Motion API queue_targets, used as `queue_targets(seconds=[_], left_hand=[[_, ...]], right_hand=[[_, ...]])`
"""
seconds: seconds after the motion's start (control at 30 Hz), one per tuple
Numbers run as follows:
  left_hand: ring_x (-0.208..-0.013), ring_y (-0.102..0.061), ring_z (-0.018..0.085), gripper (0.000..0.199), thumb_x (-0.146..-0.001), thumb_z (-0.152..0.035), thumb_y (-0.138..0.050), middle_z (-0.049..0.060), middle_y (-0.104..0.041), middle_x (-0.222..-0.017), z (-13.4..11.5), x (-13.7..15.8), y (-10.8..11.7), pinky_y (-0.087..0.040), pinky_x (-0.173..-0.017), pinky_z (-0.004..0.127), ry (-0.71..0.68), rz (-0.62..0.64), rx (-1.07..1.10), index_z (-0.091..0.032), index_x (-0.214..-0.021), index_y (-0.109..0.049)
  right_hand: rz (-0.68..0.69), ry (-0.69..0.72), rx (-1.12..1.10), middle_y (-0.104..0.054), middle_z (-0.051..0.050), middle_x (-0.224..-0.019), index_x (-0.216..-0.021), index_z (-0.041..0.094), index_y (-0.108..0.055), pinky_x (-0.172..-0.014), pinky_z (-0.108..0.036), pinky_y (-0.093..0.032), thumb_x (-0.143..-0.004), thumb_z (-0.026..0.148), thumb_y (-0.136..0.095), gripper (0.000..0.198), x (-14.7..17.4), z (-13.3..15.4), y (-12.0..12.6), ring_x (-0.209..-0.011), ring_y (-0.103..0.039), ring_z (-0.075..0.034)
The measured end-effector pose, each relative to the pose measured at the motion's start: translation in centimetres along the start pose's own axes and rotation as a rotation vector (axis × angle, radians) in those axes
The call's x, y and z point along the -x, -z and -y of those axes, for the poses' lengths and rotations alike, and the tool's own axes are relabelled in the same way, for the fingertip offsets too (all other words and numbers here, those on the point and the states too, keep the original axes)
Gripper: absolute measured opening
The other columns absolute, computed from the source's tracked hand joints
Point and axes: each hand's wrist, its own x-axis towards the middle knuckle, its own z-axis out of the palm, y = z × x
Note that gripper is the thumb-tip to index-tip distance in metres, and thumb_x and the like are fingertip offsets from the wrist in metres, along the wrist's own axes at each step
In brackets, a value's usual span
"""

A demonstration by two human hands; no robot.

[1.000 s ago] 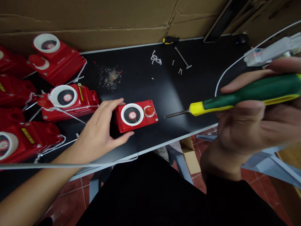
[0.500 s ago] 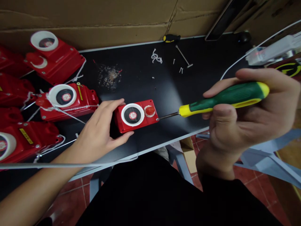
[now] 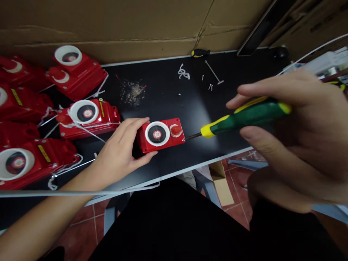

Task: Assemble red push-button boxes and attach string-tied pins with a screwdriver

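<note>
Head view, single frame. Landmark: small red box [image 3: 161, 135] with a white-ringed black dial and a red knob on top, lying flat on the black table [image 3: 168, 98] near its front edge.

Left hand [image 3: 119, 154]: clasps the left end of the box, thumb on its near side, fingers over its far side, pinning it to the tabletop.

Right hand [image 3: 296, 145]: right of the box, raised above the table edge, fingers and thumb curled around the green and yellow handle of a screwdriver [image 3: 239, 117]. Its metal shaft slants down and left; the tip meets the box at its right near corner.

Left of the box: a cluster of larger red units [image 3: 87, 116] with white dials and white cords.

Beyond the box: a patch of scrapings [image 3: 132, 91], a knot of white cord [image 3: 183, 71], loose screws [image 3: 210, 86], a small black and yellow tool [image 3: 199, 53] and a cardboard wall [image 3: 122, 25].
</note>
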Motion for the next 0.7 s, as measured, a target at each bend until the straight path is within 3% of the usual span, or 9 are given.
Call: queue_targets(seconds=[0.1,0.2,0.27,0.37,0.47,0.53,0.7], left_hand=[[-0.142,-0.070,0.040,0.070,-0.106,-0.036,-0.079,0.020,-0.066,-0.156,0.0,0.1,0.0,-0.062,-0.120,0.060,0.020,0.003,0.007,-0.017,-0.165,-0.046],[-0.143,-0.070,0.040,0.069,-0.107,-0.036,-0.078,0.021,-0.066,-0.156,0.0,0.1,0.0,-0.063,-0.120,0.060,0.015,0.007,0.024,-0.017,-0.164,-0.046],[-0.143,-0.070,0.039,0.068,-0.107,-0.036,-0.079,0.022,-0.066,-0.155,0.1,0.1,-0.1,-0.063,-0.121,0.059,0.008,0.006,0.030,-0.017,-0.163,-0.046],[-0.142,-0.070,0.039,0.069,-0.106,-0.036,-0.080,0.021,-0.066,-0.154,0.2,0.3,-0.2,-0.063,-0.121,0.058,0.009,0.000,0.025,-0.017,-0.163,-0.046],[-0.141,-0.071,0.038,0.071,-0.105,-0.035,-0.082,0.021,-0.067,-0.153,0.3,0.4,-0.2,-0.063,-0.121,0.058,0.015,-0.006,0.024,-0.018,-0.163,-0.046],[-0.141,-0.072,0.038,0.070,-0.105,-0.035,-0.082,0.022,-0.067,-0.153,0.4,0.5,-0.2,-0.064,-0.120,0.057,0.015,-0.005,0.030,-0.017,-0.163,-0.046],[-0.140,-0.072,0.037,0.069,-0.106,-0.035,-0.080,0.020,-0.067,-0.152,0.4,0.6,-0.2,-0.064,-0.119,0.056,0.018,-0.014,0.029,-0.019,-0.163,-0.046]], right_hand=[[0.248,0.186,0.070,-0.066,-0.009,-0.145,-0.165,0.038,-0.061,-0.102,-0.042,-0.068,-0.110,0.026,-0.056,0.056,-1.3,0.2,2.0,-0.135,-0.069,-0.029],[0.325,0.237,0.060,-0.071,-0.008,-0.143,-0.165,0.035,-0.058,-0.104,-0.039,-0.068,-0.109,0.026,-0.061,0.057,-2.1,0.6,2.7,-0.127,-0.074,-0.027],[0.342,0.246,0.055,-0.074,-0.007,-0.137,-0.156,0.034,-0.064,-0.102,-0.039,-0.068,-0.110,0.029,-0.063,0.046,-2.4,1.2,2.4,-0.119,-0.076,-0.027],[0.299,0.290,0.087,-0.075,-0.008,-0.124,-0.133,0.029,-0.073,-0.084,-0.038,-0.066,-0.112,0.039,-0.066,0.025,-2.9,2.0,1.4,-0.103,-0.075,-0.025],[0.239,0.314,0.103,-0.072,-0.009,-0.113,-0.119,0.022,-0.073,-0.068,-0.036,-0.058,-0.111,0.044,-0.069,0.024,-3.3,2.3,0.2,-0.090,-0.071,-0.023],[0.241,0.317,0.033,-0.073,-0.011,-0.117,-0.119,0.020,-0.072,-0.072,-0.037,-0.059,-0.111,0.042,-0.069,0.024,-3.6,2.2,-0.1,-0.095,-0.072,-0.024],[0.339,0.349,-0.184,-0.079,-0.010,-0.134,-0.142,0.023,-0.069,-0.092,-0.039,-0.064,-0.111,0.027,-0.064,0.032,-4.0,1.5,0.5,-0.114,-0.077,-0.025]])
